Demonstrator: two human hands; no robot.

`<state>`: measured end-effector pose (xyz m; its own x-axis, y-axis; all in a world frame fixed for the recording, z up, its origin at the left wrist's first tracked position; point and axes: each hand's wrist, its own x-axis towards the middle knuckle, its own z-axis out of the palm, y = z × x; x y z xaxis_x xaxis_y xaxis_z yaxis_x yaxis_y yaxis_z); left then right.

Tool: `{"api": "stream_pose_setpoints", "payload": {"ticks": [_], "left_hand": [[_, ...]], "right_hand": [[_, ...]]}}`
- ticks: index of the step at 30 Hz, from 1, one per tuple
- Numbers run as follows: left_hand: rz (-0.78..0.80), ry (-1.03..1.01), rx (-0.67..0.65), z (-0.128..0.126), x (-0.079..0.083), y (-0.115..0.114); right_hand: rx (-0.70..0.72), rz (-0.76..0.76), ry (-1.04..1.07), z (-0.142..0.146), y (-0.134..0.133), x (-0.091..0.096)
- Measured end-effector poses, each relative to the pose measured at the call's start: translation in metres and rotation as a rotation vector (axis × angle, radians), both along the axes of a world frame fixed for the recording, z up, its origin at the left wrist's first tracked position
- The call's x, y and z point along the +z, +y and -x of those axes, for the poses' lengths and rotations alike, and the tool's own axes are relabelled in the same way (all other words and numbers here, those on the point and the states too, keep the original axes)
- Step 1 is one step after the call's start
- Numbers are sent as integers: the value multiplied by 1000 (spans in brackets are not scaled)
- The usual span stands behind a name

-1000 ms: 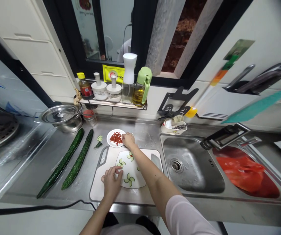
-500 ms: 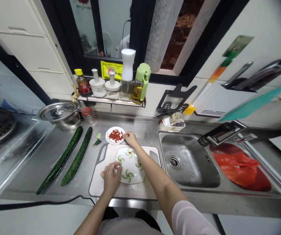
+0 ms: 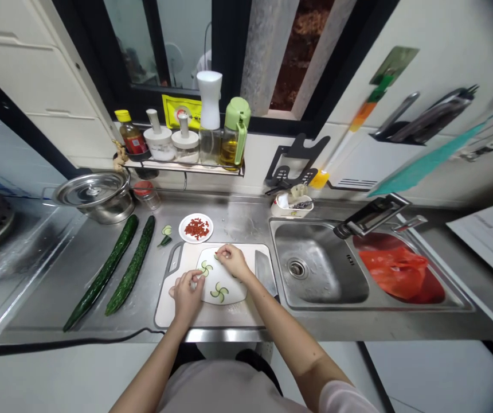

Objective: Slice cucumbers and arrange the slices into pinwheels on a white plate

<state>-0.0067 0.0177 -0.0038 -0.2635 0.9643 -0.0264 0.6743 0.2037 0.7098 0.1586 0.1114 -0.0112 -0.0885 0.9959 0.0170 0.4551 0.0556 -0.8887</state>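
A white plate (image 3: 229, 289) with pinwheel-shaped cucumber slices (image 3: 219, 292) rests on a white cutting board (image 3: 173, 307). My left hand (image 3: 185, 295) rests on the plate's left rim, fingers curled against it. My right hand (image 3: 232, 261) hovers over the plate's far edge with fingertips pinched together; what they hold is too small to make out. Behind the board sits a small white dish of red berries (image 3: 195, 228). A knife (image 3: 264, 272) lies on the board's right side.
Two whole cucumbers (image 3: 120, 267) lie left of the board, with cut pieces (image 3: 165, 235) nearby. A lidded steel pot (image 3: 94, 196) stands at back left, a condiment rack (image 3: 182, 146) behind. The sink (image 3: 315, 269) is to the right, with a red bag (image 3: 395, 269) in the second basin.
My right hand has pulled back from the dish of red berries to the far edge of the plate. The left hand stays on the plate's rim. The camera view has shifted.
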Motion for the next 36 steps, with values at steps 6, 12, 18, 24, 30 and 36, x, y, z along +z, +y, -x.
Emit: {"api": "stream_pose_setpoints", "payload": {"ticks": [6,12,18,24,30,36], "left_hand": [[7,13,-12,2,0,-4],[17,46,-33,-2,-1,-11],[71,99,-98,-6,-1,-16],[99,128,-147,-12,-1,-20],[94,152,-169,-17,-4,-21],[83,163,-197,-21,-6,-18]], "right_hand": [[26,-23,-64,-7,-23,7],[75,-50,-174,-6,-55,7],[163,-50,-330,-8,-81,0],[195,-60,-391,-11,-93,-6],[211,-26,-465,-10,-94,-2],[221,-21,-524,-8,-95,3]]}}
